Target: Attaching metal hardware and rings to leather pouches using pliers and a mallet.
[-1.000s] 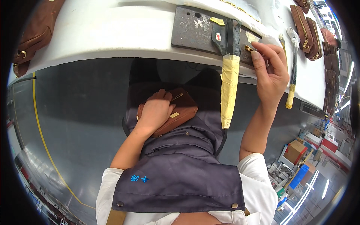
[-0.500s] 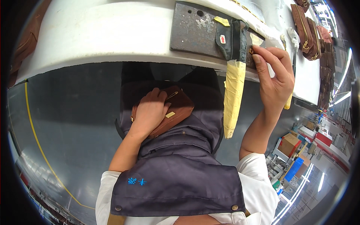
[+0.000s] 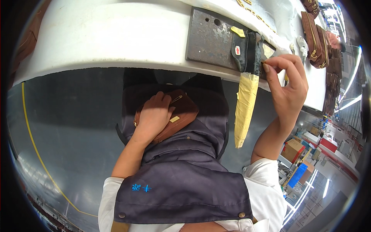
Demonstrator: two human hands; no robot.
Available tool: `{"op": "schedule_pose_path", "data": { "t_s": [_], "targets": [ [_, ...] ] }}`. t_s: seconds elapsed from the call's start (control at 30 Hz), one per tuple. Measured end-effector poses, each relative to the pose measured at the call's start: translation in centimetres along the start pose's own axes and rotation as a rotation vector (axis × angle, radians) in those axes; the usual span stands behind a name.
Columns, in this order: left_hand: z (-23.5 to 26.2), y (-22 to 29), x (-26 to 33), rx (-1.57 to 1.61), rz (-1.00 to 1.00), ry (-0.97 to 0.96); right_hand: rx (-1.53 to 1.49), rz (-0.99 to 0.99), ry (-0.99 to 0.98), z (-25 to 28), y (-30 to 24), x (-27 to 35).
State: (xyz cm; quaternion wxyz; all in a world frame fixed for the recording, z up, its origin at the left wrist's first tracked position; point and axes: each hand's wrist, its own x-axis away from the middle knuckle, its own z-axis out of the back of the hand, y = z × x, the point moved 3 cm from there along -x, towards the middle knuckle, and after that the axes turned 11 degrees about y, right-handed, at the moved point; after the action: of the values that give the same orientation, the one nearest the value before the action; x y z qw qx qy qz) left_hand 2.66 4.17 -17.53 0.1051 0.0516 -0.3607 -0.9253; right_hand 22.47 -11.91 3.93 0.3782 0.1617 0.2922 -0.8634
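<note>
We see the left hand (image 3: 154,114) closed over a brown leather pouch (image 3: 176,116), fingers wrapped across its top, pressing it against the dark apron (image 3: 185,170) in the lap, below the near edge of the white surface (image 3: 108,34). A small yellow tag (image 3: 174,119) shows on the pouch just beside the hand. Up at the surface's near edge, the right hand (image 3: 288,87) has thumb and fingertips drawn together, pinching something small at the right end of a grey metal plate (image 3: 210,38); what it pinches we cannot tell. Just left of those fingers a tool with a dark head (image 3: 247,50) and a yellow-taped handle (image 3: 245,110) hangs down over the edge. More brown pouches (image 3: 315,33) lie toward the far right corner of the surface.
</note>
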Motion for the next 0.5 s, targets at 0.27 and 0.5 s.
{"op": "schedule_pose_path", "data": {
  "t_s": [0.27,0.5],
  "targets": [
    [-0.11,0.03,-0.12,0.018,-0.022,0.008,-0.035,-0.022,0.117,0.52,-0.23,1.27],
    [-0.28,-0.02,-0.23,0.026,-0.031,0.019,-0.008,-0.063,0.068,0.15,-0.17,1.22]
  ]
}}
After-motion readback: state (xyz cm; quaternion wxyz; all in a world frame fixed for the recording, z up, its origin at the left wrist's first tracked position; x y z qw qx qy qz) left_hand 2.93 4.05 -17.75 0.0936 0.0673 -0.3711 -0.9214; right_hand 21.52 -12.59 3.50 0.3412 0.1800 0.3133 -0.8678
